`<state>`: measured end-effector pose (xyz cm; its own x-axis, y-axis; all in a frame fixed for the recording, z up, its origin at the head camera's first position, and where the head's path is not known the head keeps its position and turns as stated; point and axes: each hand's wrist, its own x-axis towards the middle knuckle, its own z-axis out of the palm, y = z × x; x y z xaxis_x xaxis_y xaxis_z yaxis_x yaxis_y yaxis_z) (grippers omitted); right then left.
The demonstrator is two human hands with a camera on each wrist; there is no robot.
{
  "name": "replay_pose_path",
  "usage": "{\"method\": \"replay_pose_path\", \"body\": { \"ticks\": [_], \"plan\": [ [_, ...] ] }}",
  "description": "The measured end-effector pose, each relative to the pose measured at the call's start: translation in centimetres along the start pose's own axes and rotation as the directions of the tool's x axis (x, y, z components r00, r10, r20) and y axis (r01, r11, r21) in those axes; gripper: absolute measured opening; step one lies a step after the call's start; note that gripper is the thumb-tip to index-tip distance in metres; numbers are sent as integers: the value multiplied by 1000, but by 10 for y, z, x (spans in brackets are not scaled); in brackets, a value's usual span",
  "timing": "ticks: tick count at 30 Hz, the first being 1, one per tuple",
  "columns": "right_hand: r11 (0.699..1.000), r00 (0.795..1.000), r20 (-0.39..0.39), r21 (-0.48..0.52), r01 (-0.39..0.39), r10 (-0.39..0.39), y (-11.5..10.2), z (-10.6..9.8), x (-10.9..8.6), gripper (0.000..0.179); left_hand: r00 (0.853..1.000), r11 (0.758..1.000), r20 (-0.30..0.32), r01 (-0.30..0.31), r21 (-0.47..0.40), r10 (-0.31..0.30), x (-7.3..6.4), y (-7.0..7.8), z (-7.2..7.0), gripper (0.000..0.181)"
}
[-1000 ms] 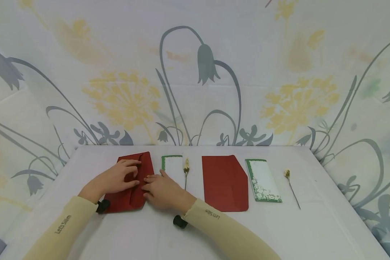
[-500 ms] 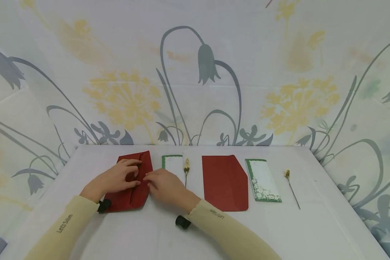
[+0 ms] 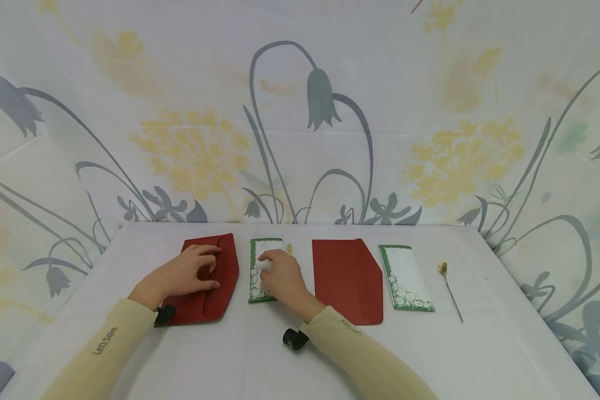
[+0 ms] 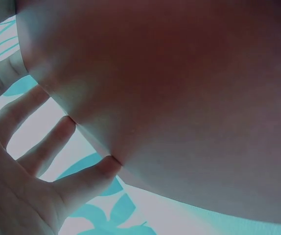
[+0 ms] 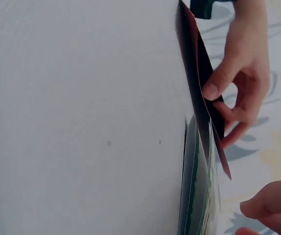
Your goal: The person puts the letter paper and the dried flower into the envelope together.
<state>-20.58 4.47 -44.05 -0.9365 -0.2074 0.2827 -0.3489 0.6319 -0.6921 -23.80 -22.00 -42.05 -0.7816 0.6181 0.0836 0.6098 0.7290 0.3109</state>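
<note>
My left hand point(image 3: 180, 273) rests with its fingertips on a red envelope point(image 3: 226, 286) at the left of the white table; the flap lies on the envelope's right side. Up close, the left wrist view shows the fingertips touching the edge of a dark red sheet of the envelope point(image 4: 179, 107). My right hand point(image 3: 289, 280) hovers above a white card with a green floral border point(image 3: 258, 278), thumb and fingers apart and holding nothing. Behind that hand a small dried flower point(image 3: 289, 248) is mostly hidden.
Right of the right hand lies a second red envelope point(image 3: 347, 280). Beyond it are another green-bordered card point(image 3: 407, 278) and a dried flower on a thin stem point(image 3: 443, 269). A cloth with printed flowers point(image 3: 320, 166) hangs behind the table.
My right hand has left the red envelope's flap and moved right, over the card. The left hand has stayed on the envelope.
</note>
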Motion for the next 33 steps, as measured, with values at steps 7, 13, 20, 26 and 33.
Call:
{"method": "replay_pose_path", "body": {
  "ticks": [7, 13, 20, 26, 33],
  "plan": [
    [997, 996, -49, 19, -72, 72, 11, -3, 0, 20, 1000, 1000, 12, 17, -13, -17, -1, 2, -2, 32],
    [994, 993, -37, -2, -112, 112, 14, 2, 2, 35, 999, 1000, 19, 29, -12, -28, 1, 0, -1, 32],
    [986, 988, -22, -59, -153, 152, 13, 7, 3, 45, 999, 1000, 29, 21, -16, -20, 0, 0, 0, 32],
    [985, 988, -6, -78, -153, 153, 11, 5, 5, 48, 1000, 1000, 20, 14, -12, -14, 1, -1, 1, 32],
    [982, 984, 56, -99, -161, 167, 7, 1, 11, 56, 1000, 1000, 16, 10, -15, -9, 1, -2, 1, 32]
  ]
}}
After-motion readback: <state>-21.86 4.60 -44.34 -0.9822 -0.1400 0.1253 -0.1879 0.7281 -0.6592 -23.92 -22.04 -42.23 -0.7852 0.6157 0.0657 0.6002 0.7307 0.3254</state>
